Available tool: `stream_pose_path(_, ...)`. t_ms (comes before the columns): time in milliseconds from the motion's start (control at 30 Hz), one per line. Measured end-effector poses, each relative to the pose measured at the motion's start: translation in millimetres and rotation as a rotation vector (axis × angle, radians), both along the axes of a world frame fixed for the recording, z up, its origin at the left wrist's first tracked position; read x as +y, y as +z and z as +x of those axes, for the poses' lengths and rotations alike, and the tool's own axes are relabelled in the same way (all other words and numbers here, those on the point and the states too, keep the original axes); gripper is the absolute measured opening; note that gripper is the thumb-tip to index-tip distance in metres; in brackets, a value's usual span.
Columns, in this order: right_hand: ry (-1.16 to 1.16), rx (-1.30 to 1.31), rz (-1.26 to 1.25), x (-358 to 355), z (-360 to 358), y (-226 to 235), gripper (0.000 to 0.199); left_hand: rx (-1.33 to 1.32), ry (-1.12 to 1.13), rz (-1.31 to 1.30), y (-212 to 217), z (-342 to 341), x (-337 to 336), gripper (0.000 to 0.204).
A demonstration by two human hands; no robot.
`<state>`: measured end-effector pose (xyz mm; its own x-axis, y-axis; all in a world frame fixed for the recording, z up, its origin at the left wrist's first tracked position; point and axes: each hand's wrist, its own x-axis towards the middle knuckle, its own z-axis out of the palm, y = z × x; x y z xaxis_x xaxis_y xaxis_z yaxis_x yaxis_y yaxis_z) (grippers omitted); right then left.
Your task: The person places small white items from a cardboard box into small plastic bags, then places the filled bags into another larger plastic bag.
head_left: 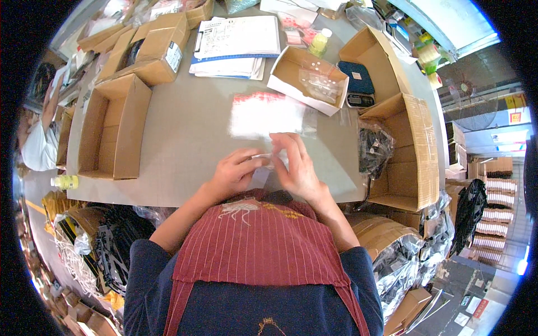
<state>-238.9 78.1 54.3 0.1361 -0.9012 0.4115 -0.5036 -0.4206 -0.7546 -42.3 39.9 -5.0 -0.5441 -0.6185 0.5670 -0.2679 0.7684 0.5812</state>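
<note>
A small clear plastic bag [262, 177] is between my two hands at the near side of the grey table. My left hand [237, 169] pinches it from the left, fingers curled. From the right, my right hand [296, 169] holds it between bent fingers and thumb. What is inside the bag, if anything, I cannot make out. Just beyond my fingers lies a glossy stack of clear bags [263, 116] with red print, washed out by glare. Farther right, a white box [283, 75] holds small clear packets [320, 84].
An empty cardboard box [115, 127] stands at left. At right, an open carton [412, 151] has black items in plastic [374, 148]. A small scale [360, 100], a yellow-green bottle [319, 43] and a clipboard [238, 37] lie toward the back. Another person [42, 144] is at far left.
</note>
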Motion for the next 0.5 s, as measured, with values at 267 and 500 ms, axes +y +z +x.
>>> stream_pose_path(267,-0.01,0.067,-0.094,-6,-19,-8,0.052,0.048,-0.003,0.219,-11,1,1,0.035)
stream_pose_path(500,-0.28,0.092,0.022,-52,-94,-75,0.051,0.145,0.096,0.318,-5,3,-2,0.024)
